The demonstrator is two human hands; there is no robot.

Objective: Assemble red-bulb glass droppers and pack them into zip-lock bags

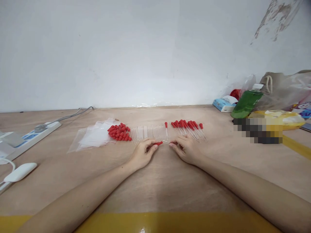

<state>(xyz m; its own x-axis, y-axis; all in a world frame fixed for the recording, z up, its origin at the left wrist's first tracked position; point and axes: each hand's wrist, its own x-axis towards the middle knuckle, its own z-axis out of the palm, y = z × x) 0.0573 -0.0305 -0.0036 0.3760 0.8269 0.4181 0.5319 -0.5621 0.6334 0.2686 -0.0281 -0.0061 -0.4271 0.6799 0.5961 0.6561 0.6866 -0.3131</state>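
Note:
Between thumb and fingers, my left hand [145,152] pinches a red rubber dropper bulb [158,143], its open end turned right. My right hand [186,149] grips a clear glass dropper tube [166,141], whose end points left at the bulb's mouth; a small gap seems to lie between them. Behind my left hand is a heap of loose red bulbs [119,132]. A row of bare glass tubes [145,132] lies just beyond both hands, with one bulb-capped dropper [166,125] at its right end. Several droppers with red bulbs [184,124] lie behind my right hand.
Clear plastic bags [94,137] lie left of the bulb heap. A power strip [34,137] with cables and a white plug-like piece [21,172] are at far left. Back right are a tissue pack [223,105], a green bottle [247,102] and yellow packaging [284,119].

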